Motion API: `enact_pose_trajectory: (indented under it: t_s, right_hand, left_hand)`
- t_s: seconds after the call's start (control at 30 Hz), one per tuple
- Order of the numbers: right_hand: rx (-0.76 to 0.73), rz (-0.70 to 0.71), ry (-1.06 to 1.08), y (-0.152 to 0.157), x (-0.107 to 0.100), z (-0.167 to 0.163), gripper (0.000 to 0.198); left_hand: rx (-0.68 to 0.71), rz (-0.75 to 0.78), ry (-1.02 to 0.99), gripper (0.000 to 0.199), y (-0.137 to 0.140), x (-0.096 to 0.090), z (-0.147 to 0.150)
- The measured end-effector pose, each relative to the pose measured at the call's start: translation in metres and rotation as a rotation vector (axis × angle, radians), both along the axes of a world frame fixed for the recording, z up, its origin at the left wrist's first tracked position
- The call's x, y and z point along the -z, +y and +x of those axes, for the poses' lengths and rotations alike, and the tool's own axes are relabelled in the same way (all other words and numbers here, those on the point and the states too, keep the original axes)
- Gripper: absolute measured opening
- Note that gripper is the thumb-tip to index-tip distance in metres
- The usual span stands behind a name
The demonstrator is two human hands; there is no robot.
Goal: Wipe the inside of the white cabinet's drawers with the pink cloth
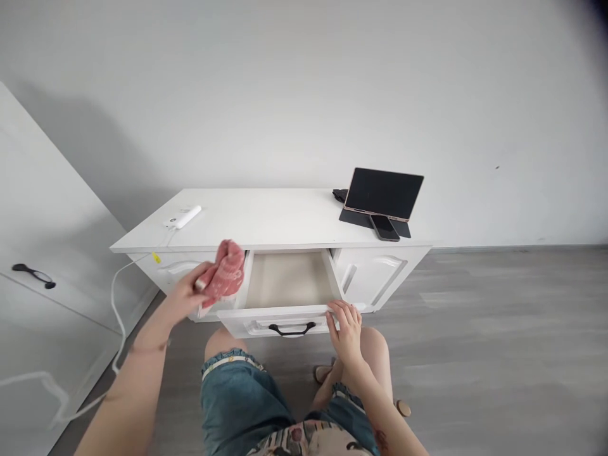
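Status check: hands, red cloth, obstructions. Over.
Left hand holding red cloth, near open drawer. Right hand on drawer's front edge. Tablet and phone on cabinet top, apart from both hands.

Bright room from where I stand: soft, cool, diffuse light; source out of frame, can't pin it down. Wall [294, 95] palest mid-frame, grayer at upper left, where a blurry-edged shadow [97, 136] spreads beside the wardrobe [52, 190]. Cabinet top [266, 215] near white, detail washed thin. Drawer [287, 282] bottom fairly evenly lit. Tablet screen [384, 192] reads almost black. Floor [498, 316] at right has pale streaks; sheen or grain, can't tell. Wide lens: wardrobe leans at left edge. Cable [118, 310] goes soft at lower left. Upper right corner drops to black.
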State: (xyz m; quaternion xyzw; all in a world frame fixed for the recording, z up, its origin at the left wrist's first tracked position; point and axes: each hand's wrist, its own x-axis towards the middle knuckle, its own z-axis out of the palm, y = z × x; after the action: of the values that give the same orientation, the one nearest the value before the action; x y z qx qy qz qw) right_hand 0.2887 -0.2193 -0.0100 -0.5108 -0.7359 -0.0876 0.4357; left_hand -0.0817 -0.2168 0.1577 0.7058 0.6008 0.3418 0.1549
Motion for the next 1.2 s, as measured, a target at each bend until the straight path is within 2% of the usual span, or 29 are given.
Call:
enact_pose_trajectory:
  t_s: [0.03,0.1,0.2,0.33,0.43,0.57,0.67,0.73,0.87,1.0,1.1,1.2]
  right_hand:
    - [-0.001,0.000,0.004,0.000,0.001,0.000,0.017]
    - [-0.004,-0.001,0.010,0.001,0.003,-0.001,0.018]
    - [-0.001,0.010,0.026,0.002,0.005,-0.003,0.018]
    - [0.004,0.034,0.040,0.004,0.009,-0.002,0.018]
    - [-0.005,0.043,0.031,0.005,0.012,0.000,0.020]
    - [-0.012,0.047,0.039,0.005,0.011,0.000,0.020]
    - [-0.019,0.028,0.060,0.004,0.005,0.001,0.020]
    - [-0.035,-0.002,0.061,0.002,0.000,0.003,0.022]
    - [0.000,-0.006,0.082,0.002,-0.007,0.013,0.026]
    - [0.182,-0.018,0.279,0.003,-0.007,0.028,0.030]
    - [0.160,-0.159,0.509,0.004,-0.008,0.039,0.037]
    - [0.111,-0.292,0.648,0.004,-0.012,0.046,0.042]
  left_hand:
    - [-0.035,0.066,0.005,0.027,-0.023,0.008,0.005]
    - [-0.178,0.248,0.048,0.016,-0.060,0.035,0.020]
    - [-0.361,0.454,0.224,0.020,-0.089,0.090,0.046]
    - [-0.442,0.562,0.321,0.029,-0.081,0.150,0.072]
    - [-0.452,0.621,0.261,0.032,-0.062,0.177,0.083]
    - [-0.485,0.658,0.297,0.032,-0.046,0.188,0.097]
    - [-0.509,0.648,0.318,0.049,-0.044,0.185,0.103]
    - [-0.491,0.588,0.319,0.058,-0.046,0.180,0.104]
    - [-0.454,0.517,0.331,0.061,-0.051,0.175,0.099]
    - [-0.358,0.527,0.313,0.077,-0.049,0.176,0.097]
    - [-0.292,0.523,0.308,0.088,-0.045,0.181,0.102]
    - [-0.281,0.545,0.310,0.092,-0.039,0.188,0.115]
